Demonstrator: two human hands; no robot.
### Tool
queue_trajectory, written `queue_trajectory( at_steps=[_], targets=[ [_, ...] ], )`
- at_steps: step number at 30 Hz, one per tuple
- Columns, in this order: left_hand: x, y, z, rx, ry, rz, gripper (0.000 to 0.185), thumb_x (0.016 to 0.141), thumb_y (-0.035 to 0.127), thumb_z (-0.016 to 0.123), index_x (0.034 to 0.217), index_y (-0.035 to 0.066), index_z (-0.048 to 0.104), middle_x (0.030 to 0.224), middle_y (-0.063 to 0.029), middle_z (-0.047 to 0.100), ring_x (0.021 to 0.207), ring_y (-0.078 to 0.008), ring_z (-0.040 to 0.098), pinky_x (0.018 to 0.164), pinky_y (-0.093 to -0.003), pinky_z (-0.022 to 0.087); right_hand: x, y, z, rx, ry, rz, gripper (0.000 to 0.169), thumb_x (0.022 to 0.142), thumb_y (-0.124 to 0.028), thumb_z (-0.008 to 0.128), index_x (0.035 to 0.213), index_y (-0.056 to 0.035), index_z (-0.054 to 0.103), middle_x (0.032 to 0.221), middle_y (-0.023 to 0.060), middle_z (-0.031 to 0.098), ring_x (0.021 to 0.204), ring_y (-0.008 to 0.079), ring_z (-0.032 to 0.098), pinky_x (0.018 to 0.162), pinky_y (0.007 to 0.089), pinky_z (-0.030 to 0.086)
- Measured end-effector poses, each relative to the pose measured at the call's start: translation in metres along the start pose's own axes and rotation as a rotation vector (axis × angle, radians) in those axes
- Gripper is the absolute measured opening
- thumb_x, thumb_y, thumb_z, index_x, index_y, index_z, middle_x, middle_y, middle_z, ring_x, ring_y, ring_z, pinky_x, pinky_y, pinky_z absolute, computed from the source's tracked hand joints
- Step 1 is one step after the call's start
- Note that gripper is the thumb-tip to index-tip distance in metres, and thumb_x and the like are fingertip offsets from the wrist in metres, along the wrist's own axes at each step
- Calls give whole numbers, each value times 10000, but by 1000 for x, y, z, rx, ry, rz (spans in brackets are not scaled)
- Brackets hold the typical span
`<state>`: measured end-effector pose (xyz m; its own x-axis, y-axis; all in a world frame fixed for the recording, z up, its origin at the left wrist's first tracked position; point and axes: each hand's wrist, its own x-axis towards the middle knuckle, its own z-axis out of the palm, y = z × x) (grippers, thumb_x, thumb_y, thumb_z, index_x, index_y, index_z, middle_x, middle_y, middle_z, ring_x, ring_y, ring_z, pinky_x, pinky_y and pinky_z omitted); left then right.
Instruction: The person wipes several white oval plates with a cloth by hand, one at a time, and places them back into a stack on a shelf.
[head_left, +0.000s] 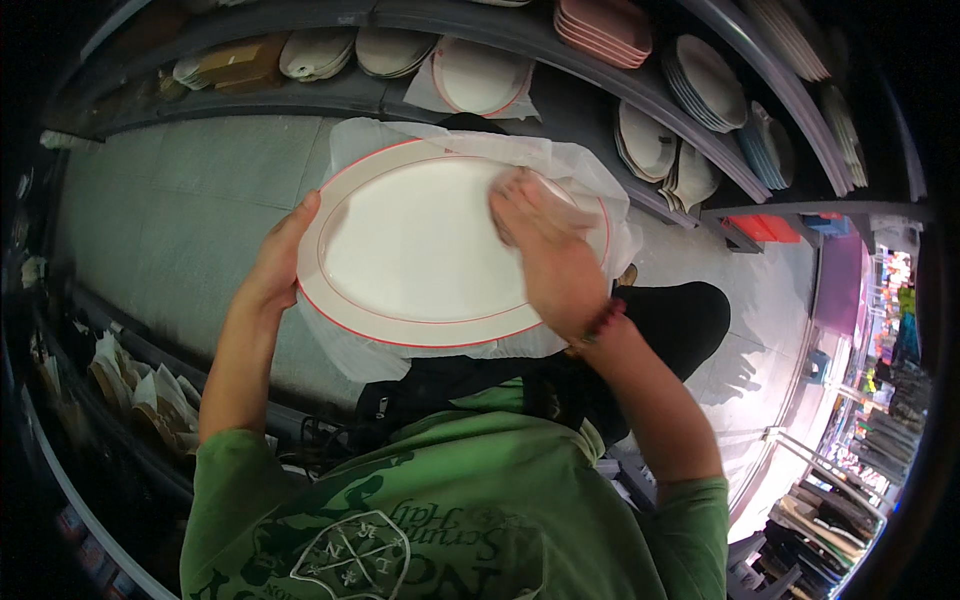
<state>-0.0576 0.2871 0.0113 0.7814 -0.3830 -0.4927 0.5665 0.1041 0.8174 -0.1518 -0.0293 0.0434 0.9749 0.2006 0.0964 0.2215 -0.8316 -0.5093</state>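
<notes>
A large oval white platter (420, 247) with red lines along its rim and its well lies face up before me, over my lap. White wrapping paper (592, 169) is spread beneath it and sticks out past its edge. My left hand (281, 251) grips the platter's left rim, thumb on top. Over the right part of the platter is my right hand (547, 232), blurred, with its fingers near the upper right of the well. Whether that hand holds a cloth or paper is hidden by the blur.
A grey shelf (570, 94) ahead holds stacked dishes, among them pink trays (604, 30), round white plates (705, 82) and another red-rimmed platter (480, 75) on paper. Wrapped goods (142, 382) stand on a low shelf at my left. My bent knee (690, 315) is right of the platter.
</notes>
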Motion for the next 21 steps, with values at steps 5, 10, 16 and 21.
queue_trajectory(
  at_steps=[5, 10, 16, 21],
  targets=[
    [8, 0, 2, -27, -5, -49, 637, 1009, 502, 522, 1349, -37, 540, 1255, -174, 641, 1118, -239, 644, 933, -346, 530, 35, -53, 60, 75, 82, -225, 480, 900, -88, 466, 1371, -36, 542, 1430, 186, 537, 1405, 303, 436, 1173, 433, 340],
    [11, -9, 7, -76, 89, -120, 657, 994, 523, 544, 1342, -34, 543, 1253, -172, 638, 1102, -240, 644, 925, -343, 530, 21, -89, 89, 213, -115, -406, 510, 844, -81, 567, 1354, -63, 566, 1433, 117, 547, 1416, 251, 426, 1209, 409, 279],
    [12, -27, 0, -51, -3, -31, 683, 1005, 539, 509, 1354, -47, 530, 1263, -181, 635, 1105, -234, 647, 918, -345, 538, -28, -29, 38, 168, -344, -432, 474, 883, -82, 536, 1355, -100, 576, 1456, 77, 536, 1417, 240, 428, 1192, 424, 316],
    [9, -18, 5, -15, -2, -26, 687, 1009, 539, 498, 1368, -45, 519, 1253, -183, 641, 1103, -227, 653, 925, -343, 540, -59, 26, -20, -152, -216, -349, 417, 899, -67, 505, 1293, -110, 634, 1386, 81, 597, 1353, 267, 503, 1166, 449, 350]
  ],
)
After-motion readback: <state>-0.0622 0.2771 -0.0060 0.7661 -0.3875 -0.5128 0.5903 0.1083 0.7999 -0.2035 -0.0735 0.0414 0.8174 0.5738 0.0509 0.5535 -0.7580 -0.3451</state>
